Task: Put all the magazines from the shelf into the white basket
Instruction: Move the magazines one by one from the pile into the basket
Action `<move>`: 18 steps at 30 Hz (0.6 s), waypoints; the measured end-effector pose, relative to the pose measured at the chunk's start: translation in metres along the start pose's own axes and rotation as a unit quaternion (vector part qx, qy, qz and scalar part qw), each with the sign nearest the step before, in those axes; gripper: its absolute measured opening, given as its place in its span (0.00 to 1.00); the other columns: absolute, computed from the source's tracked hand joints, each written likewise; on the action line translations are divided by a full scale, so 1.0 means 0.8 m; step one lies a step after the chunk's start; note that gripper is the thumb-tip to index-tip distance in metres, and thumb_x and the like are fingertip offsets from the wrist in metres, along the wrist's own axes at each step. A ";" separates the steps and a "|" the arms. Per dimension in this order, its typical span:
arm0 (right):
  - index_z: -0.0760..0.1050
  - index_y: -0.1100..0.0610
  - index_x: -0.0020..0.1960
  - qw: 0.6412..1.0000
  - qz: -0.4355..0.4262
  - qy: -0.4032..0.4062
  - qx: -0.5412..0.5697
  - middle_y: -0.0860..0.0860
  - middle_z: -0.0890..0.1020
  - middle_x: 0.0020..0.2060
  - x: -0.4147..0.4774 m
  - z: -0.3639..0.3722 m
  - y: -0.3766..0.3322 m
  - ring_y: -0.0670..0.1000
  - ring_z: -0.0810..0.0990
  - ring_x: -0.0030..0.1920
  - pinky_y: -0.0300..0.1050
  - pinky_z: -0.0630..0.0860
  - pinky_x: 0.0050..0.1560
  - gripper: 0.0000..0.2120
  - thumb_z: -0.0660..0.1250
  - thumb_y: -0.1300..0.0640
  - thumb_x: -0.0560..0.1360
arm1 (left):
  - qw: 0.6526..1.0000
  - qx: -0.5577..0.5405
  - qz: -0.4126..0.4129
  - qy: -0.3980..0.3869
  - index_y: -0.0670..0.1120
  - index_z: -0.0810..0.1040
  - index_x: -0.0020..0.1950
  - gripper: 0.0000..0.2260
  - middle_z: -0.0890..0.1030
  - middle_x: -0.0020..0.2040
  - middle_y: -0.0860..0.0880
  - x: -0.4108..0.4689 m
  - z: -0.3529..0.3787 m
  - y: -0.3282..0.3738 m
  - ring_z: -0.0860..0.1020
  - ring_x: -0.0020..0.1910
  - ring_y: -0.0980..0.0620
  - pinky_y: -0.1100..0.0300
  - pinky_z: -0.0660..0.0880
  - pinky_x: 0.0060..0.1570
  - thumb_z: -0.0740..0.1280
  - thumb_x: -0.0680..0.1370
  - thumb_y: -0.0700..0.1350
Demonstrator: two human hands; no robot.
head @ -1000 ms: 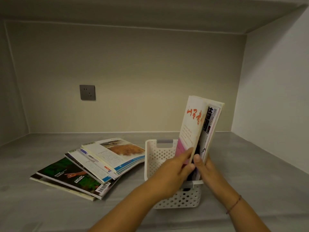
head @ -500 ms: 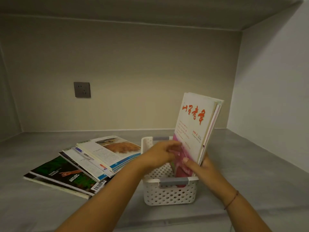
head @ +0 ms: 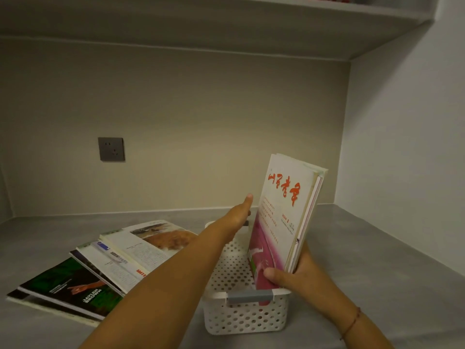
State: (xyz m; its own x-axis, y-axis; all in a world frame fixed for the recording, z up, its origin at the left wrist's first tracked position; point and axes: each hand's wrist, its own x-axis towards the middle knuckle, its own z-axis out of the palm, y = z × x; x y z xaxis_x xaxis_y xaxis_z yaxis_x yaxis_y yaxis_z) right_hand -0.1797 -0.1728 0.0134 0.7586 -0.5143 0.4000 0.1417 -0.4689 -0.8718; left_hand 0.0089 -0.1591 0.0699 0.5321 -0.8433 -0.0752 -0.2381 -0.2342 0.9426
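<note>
Since half a second ago my left hand (head: 239,214) has left the low edge of the upright magazines (head: 284,222) and risen beside their cover — fingers stretched out flat, holding nothing, its thumb tip near the cover's left edge. Those magazines stand on end inside the white basket (head: 245,316), at its right side, leaning a little to the right; the front one has red lettering on a pale cover with pink below. My right hand (head: 297,275) is closed around their lower right part, thumb pressed on the pink cover just above the basket's near rim, with a thin red cord (head: 352,323) on that wrist. A grey handle (head: 250,297) sits on the near rim of the basket. Left of the basket, the other magazines (head: 105,263) lie fanned flat on the grey shelf (head: 377,260) — a green-and-black cover lowest and nearest me. Behind the basket and to its left, a grey wall socket (head: 111,149) is set in the back wall.
</note>
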 end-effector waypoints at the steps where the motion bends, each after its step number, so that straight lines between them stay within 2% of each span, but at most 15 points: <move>1: 0.53 0.26 0.62 1.000 -0.002 -0.008 -0.004 0.32 0.69 0.62 0.000 -0.001 0.000 0.37 0.71 0.62 0.34 0.76 0.53 0.44 0.77 0.39 0.56 | 1.000 -0.001 0.004 0.009 0.48 0.60 0.76 0.34 0.65 0.75 0.49 0.001 0.000 0.001 0.68 0.70 0.47 0.42 0.56 0.70 0.45 0.78 0.67; 5: 0.51 0.30 0.67 0.999 0.004 -0.041 -0.010 0.31 0.68 0.63 0.002 -0.006 0.003 0.38 0.70 0.64 0.42 0.75 0.60 0.49 0.79 0.42 0.57 | 0.998 -0.059 0.037 0.001 0.49 0.59 0.77 0.35 0.62 0.76 0.49 0.005 0.003 0.001 0.61 0.74 0.44 0.43 0.56 0.73 0.46 0.77 0.69; 8: 0.51 0.23 0.62 0.998 0.010 -0.056 -0.010 0.24 0.67 0.60 0.001 -0.012 0.007 0.31 0.69 0.61 0.32 0.75 0.55 0.47 0.79 0.42 0.56 | 0.997 -0.056 0.044 -0.034 0.52 0.58 0.77 0.36 0.60 0.77 0.49 0.008 0.007 0.000 0.59 0.75 0.42 0.42 0.54 0.73 0.46 0.75 0.71; 10: 0.52 0.20 0.58 0.998 0.021 -0.057 0.002 0.23 0.68 0.59 0.002 -0.014 0.010 0.29 0.69 0.60 0.28 0.74 0.52 0.46 0.80 0.42 0.56 | 0.993 -0.063 0.066 -0.069 0.53 0.58 0.77 0.35 0.62 0.76 0.48 0.010 0.010 0.002 0.60 0.75 0.44 0.45 0.55 0.74 0.46 0.75 0.70; 12: 0.52 0.21 0.60 0.998 0.016 -0.055 0.006 0.24 0.68 0.60 0.005 -0.016 0.012 0.30 0.69 0.61 0.28 0.73 0.53 0.47 0.80 0.43 0.55 | 0.989 -0.076 0.093 -0.090 0.52 0.60 0.77 0.32 0.65 0.75 0.48 0.010 0.013 0.003 0.65 0.72 0.48 0.50 0.58 0.73 0.47 0.77 0.68; 15: 0.52 0.26 0.64 0.998 0.004 -0.055 -0.009 0.26 0.68 0.62 0.007 -0.015 0.007 0.32 0.68 0.63 0.31 0.72 0.56 0.50 0.80 0.42 0.54 | 0.984 -0.083 0.113 -0.108 0.54 0.62 0.75 0.27 0.71 0.68 0.54 0.005 0.017 0.005 0.71 0.62 0.56 0.58 0.64 0.66 0.48 0.79 0.65; 18: 0.54 0.32 0.66 0.999 0.003 -0.048 -0.022 0.29 0.70 0.62 0.006 -0.013 0.000 0.31 0.69 0.61 0.29 0.73 0.54 0.45 0.78 0.44 0.58 | 0.981 -0.104 0.113 -0.121 0.55 0.61 0.75 0.27 0.72 0.66 0.54 0.001 0.013 0.003 0.70 0.65 0.54 0.57 0.66 0.65 0.48 0.79 0.65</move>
State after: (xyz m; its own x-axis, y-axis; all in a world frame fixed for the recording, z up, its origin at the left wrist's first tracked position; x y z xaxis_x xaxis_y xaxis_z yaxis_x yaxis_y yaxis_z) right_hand -0.1823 -0.1828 0.0180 0.8176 -0.4469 0.3630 0.1094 -0.4985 -0.8600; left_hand 0.0003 -0.1657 0.0683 0.2706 -0.9582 0.0927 -0.1445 0.0548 0.9880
